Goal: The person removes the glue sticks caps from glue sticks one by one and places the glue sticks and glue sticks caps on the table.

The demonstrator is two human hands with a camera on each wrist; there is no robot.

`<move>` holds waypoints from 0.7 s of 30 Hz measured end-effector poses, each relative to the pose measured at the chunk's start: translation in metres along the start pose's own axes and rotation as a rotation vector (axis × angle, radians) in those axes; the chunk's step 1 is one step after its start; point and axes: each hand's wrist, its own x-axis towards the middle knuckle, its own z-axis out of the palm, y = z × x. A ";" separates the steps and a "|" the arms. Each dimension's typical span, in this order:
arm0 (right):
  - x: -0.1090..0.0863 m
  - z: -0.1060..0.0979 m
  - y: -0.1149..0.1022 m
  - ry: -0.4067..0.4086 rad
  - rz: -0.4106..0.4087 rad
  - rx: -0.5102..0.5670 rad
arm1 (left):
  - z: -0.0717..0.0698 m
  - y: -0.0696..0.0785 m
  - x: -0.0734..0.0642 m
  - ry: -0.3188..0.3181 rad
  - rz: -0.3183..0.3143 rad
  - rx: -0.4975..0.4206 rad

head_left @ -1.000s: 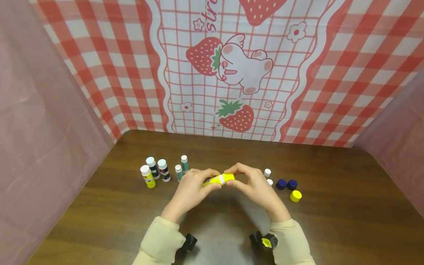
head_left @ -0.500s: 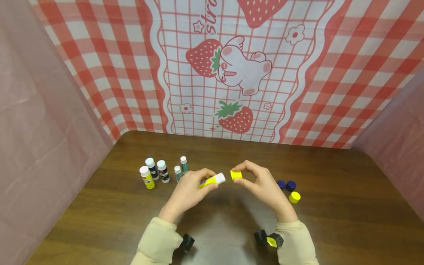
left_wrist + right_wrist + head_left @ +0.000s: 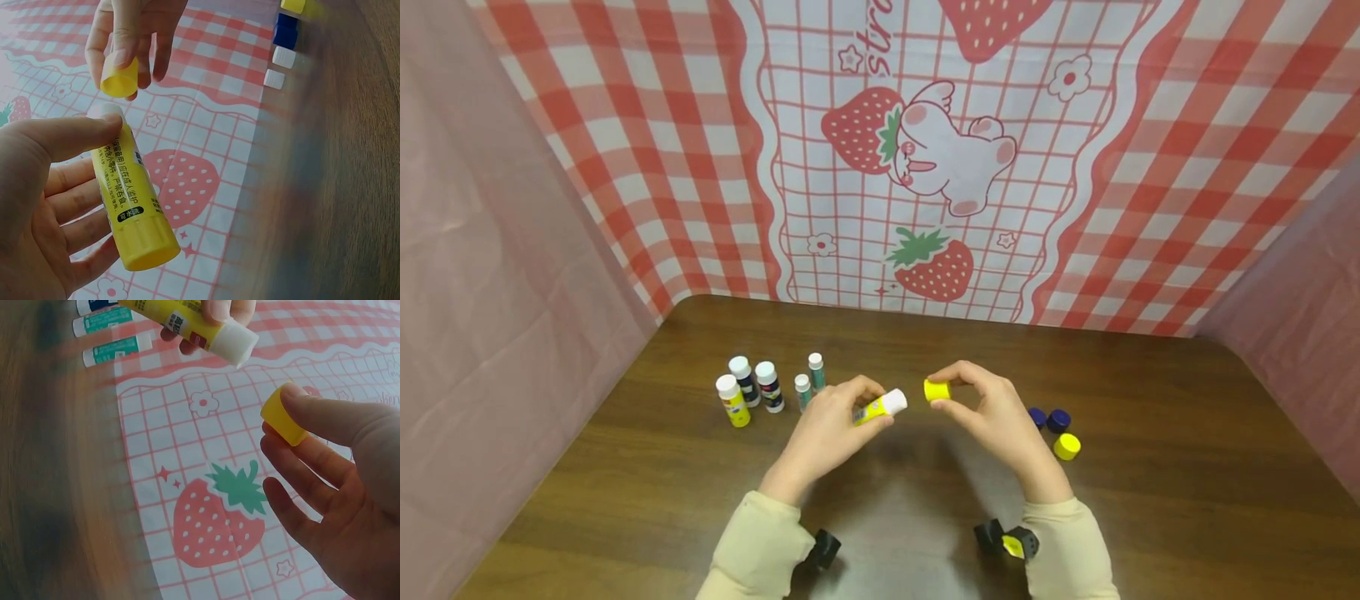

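Above the middle of the table, my left hand [image 3: 829,421] grips a yellow glue stick [image 3: 134,200] between thumb and fingers. The white end [image 3: 234,344] of the glue stick is bare and points toward the right hand. My right hand [image 3: 988,412] pinches a yellow cap [image 3: 284,415] between thumb and fingertips. A small gap separates the cap from the glue stick. In the left wrist view the cap's open side faces the stick.
On the left stand uncapped glue sticks: a yellow one [image 3: 733,402], two dark blue ones [image 3: 769,387] and two small green ones [image 3: 817,372]. To the right lie dark blue caps [image 3: 1059,421], a yellow cap [image 3: 1067,447] and white caps [image 3: 284,57]. A checked strawberry cloth [image 3: 700,167] hangs behind the table.
The yellow cap has come off the glue stick, baring its white end. My right hand has moved right with the cap; the left hand has stayed nearly in place.
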 end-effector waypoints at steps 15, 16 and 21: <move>-0.004 -0.014 0.014 -0.008 0.072 -0.103 | -0.016 -0.011 -0.001 0.081 -0.025 0.026; -0.004 -0.014 0.014 -0.009 0.075 -0.105 | -0.018 -0.013 -0.001 0.087 -0.034 0.026; -0.004 -0.016 0.016 -0.034 0.115 -0.101 | -0.026 -0.019 -0.002 0.101 -0.079 0.031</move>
